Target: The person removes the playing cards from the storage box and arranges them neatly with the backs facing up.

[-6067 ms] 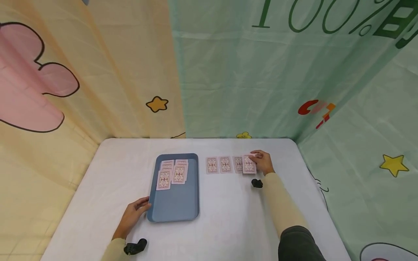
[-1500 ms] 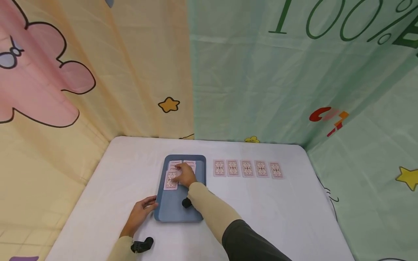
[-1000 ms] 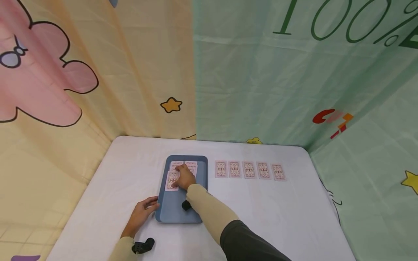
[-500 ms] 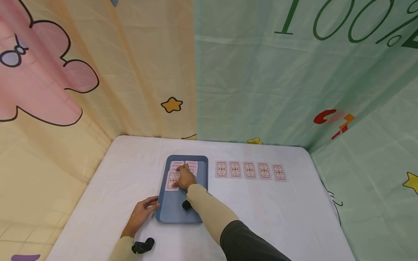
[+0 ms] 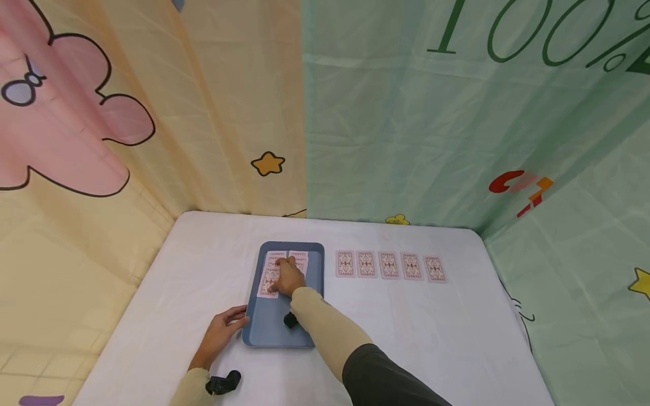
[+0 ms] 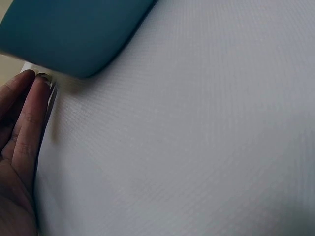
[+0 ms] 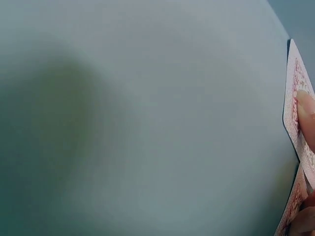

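Note:
In the head view a blue-grey tray (image 5: 276,332) bears pink-and-white playing cards (image 5: 265,285), face down in two overlapping columns. My right hand (image 5: 289,275) is over them, thumb toward the front-left card and fingers bent toward the cards behind. In the right wrist view the thumb (image 7: 306,110) presses on one playing card (image 7: 295,73), with fingertips low at the edge. The palm hides the right column's front part. My left hand (image 5: 217,335) rests against the tray's left side, fingers fairly straight; in the left wrist view the fingertips (image 6: 37,93) meet the tray edge (image 6: 64,69).
Right of the tray, several face-down cards (image 5: 388,265) lie in a spaced row on the white tablecloth (image 5: 406,332). Printed fabric curtains (image 5: 228,113) enclose the back and sides of the table. A black wrist device (image 5: 223,383) sits at the left sleeve.
Earlier my right hand was setting a card in the row, which has since grown longer. It then moved left onto the tray's cards and has stayed there. My left hand has kept its place.

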Available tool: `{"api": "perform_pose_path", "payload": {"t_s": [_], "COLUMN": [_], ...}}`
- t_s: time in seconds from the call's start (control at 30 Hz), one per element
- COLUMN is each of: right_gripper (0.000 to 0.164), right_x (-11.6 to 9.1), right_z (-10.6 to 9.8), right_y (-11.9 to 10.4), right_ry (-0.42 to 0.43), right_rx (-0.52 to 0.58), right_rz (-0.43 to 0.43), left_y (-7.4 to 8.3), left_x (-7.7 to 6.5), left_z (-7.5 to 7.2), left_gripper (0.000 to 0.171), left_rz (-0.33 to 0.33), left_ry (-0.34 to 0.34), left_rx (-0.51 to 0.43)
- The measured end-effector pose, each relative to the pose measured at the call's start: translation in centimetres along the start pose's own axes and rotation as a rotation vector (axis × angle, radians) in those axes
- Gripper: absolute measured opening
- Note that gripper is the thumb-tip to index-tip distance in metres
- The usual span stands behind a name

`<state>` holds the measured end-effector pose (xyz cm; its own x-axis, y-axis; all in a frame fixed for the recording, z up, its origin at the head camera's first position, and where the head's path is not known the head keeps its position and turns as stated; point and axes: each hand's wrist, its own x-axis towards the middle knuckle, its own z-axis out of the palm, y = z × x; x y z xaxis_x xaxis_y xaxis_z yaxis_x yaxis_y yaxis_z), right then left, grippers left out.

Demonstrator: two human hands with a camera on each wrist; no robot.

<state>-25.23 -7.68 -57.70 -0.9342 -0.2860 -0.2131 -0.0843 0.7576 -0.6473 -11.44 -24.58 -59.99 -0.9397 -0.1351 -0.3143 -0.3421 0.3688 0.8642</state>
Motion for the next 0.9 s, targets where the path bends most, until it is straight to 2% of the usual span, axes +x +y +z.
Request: {"api": "perform_pose_path", "payload": {"t_s": [0.27, 0.53, 0.73, 0.9], "right_gripper": [0.066, 0.062, 0.041, 0.023], "right_x": [-0.17, -0.57, -0.89, -1.05], "right_z": [-0.12, -0.5, -0.62, -1.02], "right_y": [-0.01, -0.12, 0.07, 0.62], "right_ry": [0.012, 0.031, 0.044, 0.069], "right_rx": [-0.003, -0.024, 0.058, 0.195], "right_rz": [-0.01, -0.06, -0.059, -0.144], "left_y": [0.21, 0.12, -0.03, -0.07], "left_x": [-0.04, -0.05, -0.06, 0.02], "left_z": [0.07, 0.09, 0.06, -0.08], "left_gripper": [0.048, 0.048, 0.049, 0.05], "left_rz": [-0.008, 0.01, 0.003, 0.004], "left_ry": [-0.004, 0.001, -0.002, -0.008], "left_rx": [-0.005, 0.005, 0.004, 0.009]}}
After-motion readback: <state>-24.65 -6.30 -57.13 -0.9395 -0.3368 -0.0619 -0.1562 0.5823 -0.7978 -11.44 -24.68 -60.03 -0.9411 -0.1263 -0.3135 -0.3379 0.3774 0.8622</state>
